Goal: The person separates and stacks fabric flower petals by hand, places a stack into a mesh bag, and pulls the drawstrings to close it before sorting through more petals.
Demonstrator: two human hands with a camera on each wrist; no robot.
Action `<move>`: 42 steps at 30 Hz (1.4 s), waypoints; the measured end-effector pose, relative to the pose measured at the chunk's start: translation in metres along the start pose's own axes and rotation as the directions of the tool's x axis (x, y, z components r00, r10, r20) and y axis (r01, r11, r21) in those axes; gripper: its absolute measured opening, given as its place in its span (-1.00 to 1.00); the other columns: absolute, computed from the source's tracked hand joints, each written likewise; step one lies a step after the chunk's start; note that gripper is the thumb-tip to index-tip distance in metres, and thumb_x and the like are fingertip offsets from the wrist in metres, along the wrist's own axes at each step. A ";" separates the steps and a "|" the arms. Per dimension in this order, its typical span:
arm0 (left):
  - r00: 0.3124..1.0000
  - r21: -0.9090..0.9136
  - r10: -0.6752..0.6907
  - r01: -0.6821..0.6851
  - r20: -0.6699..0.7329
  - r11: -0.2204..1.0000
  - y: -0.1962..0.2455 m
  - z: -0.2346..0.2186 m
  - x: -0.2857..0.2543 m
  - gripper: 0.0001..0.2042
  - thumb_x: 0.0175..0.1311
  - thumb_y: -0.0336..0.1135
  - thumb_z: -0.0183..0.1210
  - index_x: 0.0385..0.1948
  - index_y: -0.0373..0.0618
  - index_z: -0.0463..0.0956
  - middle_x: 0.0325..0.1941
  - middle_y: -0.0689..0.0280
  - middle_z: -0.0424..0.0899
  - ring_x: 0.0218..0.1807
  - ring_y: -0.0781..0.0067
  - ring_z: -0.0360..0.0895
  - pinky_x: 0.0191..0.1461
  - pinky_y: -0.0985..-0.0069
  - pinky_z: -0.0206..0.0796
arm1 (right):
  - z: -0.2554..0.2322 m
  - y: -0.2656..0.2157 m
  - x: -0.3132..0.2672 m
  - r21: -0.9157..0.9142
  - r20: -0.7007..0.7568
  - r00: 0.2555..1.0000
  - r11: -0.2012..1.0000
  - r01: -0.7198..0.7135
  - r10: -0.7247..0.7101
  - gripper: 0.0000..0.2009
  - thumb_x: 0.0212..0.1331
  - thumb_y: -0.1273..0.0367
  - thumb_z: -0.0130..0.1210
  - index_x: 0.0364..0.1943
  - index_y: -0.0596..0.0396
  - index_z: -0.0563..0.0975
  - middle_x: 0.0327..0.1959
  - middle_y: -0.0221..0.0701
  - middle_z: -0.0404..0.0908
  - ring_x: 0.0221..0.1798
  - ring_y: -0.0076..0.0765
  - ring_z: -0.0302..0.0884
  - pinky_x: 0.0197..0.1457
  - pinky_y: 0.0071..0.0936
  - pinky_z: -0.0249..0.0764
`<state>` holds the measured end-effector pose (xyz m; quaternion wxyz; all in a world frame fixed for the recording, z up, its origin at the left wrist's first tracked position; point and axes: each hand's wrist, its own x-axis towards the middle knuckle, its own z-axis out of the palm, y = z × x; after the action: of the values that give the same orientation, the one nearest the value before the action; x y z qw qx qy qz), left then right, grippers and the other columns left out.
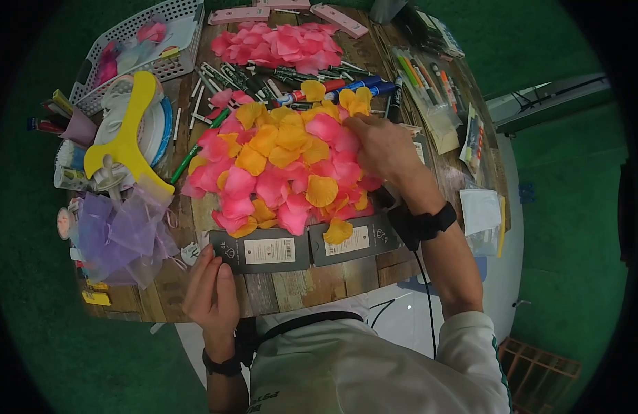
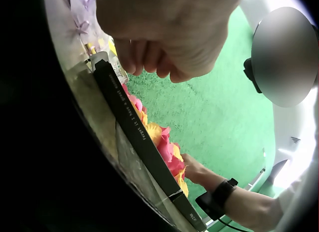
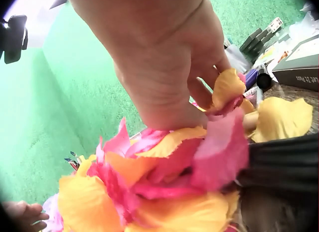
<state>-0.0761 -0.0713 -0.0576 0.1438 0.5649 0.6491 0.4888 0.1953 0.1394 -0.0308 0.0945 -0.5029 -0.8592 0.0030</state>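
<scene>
A heap of pink and yellow petals [image 1: 284, 162] covers the middle of the table. My right hand [image 1: 388, 152] reaches in at its right edge, fingertips beside yellow petals [image 1: 355, 101]. In the right wrist view, petals partly hide the fingers of that hand [image 3: 169, 67], so a grip cannot be made out. My left hand [image 1: 214, 293] is beside the left end of a dark box [image 1: 264, 252], fingers loosely bent and holding nothing; the left wrist view shows this hand [image 2: 169, 37] above the box [image 2: 134, 127]. Another dark box [image 1: 350, 241] lies end to end with it.
Behind the heap lie pens and markers [image 1: 277, 76] and more pink petals [image 1: 284, 45]. At left are a white basket [image 1: 136, 69], a yellow three-armed piece [image 1: 129, 138] and purple mesh bags [image 1: 122, 231]. Bagged pens [image 1: 429, 86] lie at right; a cable [image 1: 429, 303] hangs below my right wrist.
</scene>
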 end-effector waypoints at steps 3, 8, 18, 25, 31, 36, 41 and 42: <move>0.996 0.054 0.085 -0.086 0.022 0.995 -0.002 0.000 -0.004 -0.82 0.11 -0.56 0.12 -0.28 -0.51 0.50 -0.05 -0.12 0.54 0.01 -0.03 0.51 0.13 0.25 0.30 | 0.001 0.002 -0.001 -0.012 -0.009 0.998 0.998 -0.066 0.066 -0.62 -0.18 0.53 -0.03 -0.15 0.04 0.54 -0.40 -0.21 0.59 -0.33 -0.02 0.57 -0.30 -0.23 0.50; 0.990 0.207 0.134 -0.142 0.051 0.968 -0.010 0.004 -0.010 -0.77 0.10 -0.53 0.13 -0.22 -0.49 0.47 0.08 -0.15 0.43 0.13 -0.17 0.39 0.19 0.14 0.23 | -0.011 0.003 -0.009 0.185 -0.200 0.974 0.980 -0.073 0.110 -0.66 -0.19 0.55 -0.04 -0.24 0.08 0.59 -0.52 -0.15 0.57 -0.47 -0.03 0.56 -0.39 -0.27 0.49; 0.975 0.379 0.139 -0.195 0.172 0.905 -0.011 0.005 -0.015 -0.64 0.10 -0.39 0.16 -0.08 -0.38 0.39 0.28 -0.17 0.18 0.27 -0.34 0.15 0.26 -0.07 0.06 | -0.052 -0.010 0.014 0.098 0.163 0.974 0.979 -0.177 0.159 -0.77 -0.14 0.47 0.11 -0.30 0.14 0.55 -0.49 -0.17 0.57 -0.38 -0.05 0.56 -0.38 -0.26 0.43; 0.961 0.405 0.116 -0.214 0.252 0.889 -0.014 -0.005 -0.022 -0.63 0.11 -0.37 0.15 -0.04 -0.31 0.37 0.28 -0.12 0.16 0.24 -0.40 0.15 0.23 -0.13 0.09 | -0.017 -0.017 0.027 0.229 -0.044 0.992 0.965 0.126 -0.119 -0.68 -0.14 0.53 0.11 -0.17 0.17 0.51 -0.20 -0.13 0.55 -0.01 -0.03 0.46 0.04 -0.15 0.38; 0.941 0.417 0.117 -0.250 0.318 0.874 -0.019 -0.010 -0.026 -0.62 0.11 -0.34 0.15 -0.03 -0.29 0.35 0.29 -0.11 0.15 0.22 -0.42 0.17 0.19 -0.14 0.15 | -0.030 -0.017 0.016 0.521 0.075 0.973 0.841 0.148 -0.218 -0.65 -0.18 0.59 0.09 -0.17 0.19 0.51 -0.20 -0.13 0.56 -0.07 -0.02 0.51 0.11 -0.09 0.36; 0.940 0.407 0.127 -0.256 0.318 0.877 -0.021 -0.011 -0.027 -0.62 0.11 -0.34 0.16 -0.05 -0.31 0.37 0.28 -0.12 0.16 0.19 -0.46 0.18 0.16 -0.15 0.18 | -0.019 -0.017 0.038 0.296 -0.064 0.998 0.954 0.041 -0.023 -0.64 -0.16 0.51 0.18 -0.15 0.18 0.49 -0.12 -0.07 0.54 -0.08 0.04 0.51 0.05 -0.22 0.41; 0.946 0.394 0.136 -0.250 0.294 0.885 -0.022 -0.010 -0.027 -0.64 0.10 -0.35 0.16 -0.08 -0.33 0.39 0.26 -0.12 0.19 0.19 -0.43 0.21 0.16 -0.12 0.19 | -0.009 -0.033 0.051 0.236 -0.049 0.998 0.970 0.052 -0.041 -0.65 -0.15 0.49 0.18 -0.16 0.17 0.49 -0.13 -0.10 0.54 -0.10 0.02 0.51 -0.06 -0.28 0.47; 0.948 0.384 0.149 -0.253 0.280 0.888 -0.022 -0.010 -0.026 -0.65 0.10 -0.35 0.16 -0.09 -0.34 0.40 0.26 -0.12 0.20 0.19 -0.42 0.21 0.17 -0.11 0.20 | -0.007 -0.034 0.051 0.163 -0.044 0.995 0.982 0.090 -0.084 -0.67 -0.14 0.51 0.16 -0.17 0.17 0.50 -0.15 -0.12 0.56 -0.12 0.00 0.52 -0.11 -0.31 0.50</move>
<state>-0.0878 -0.0962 -0.0801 0.0470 0.7025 0.6531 0.2789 0.1428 0.1663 -0.0124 0.1516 -0.4552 -0.8753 0.0607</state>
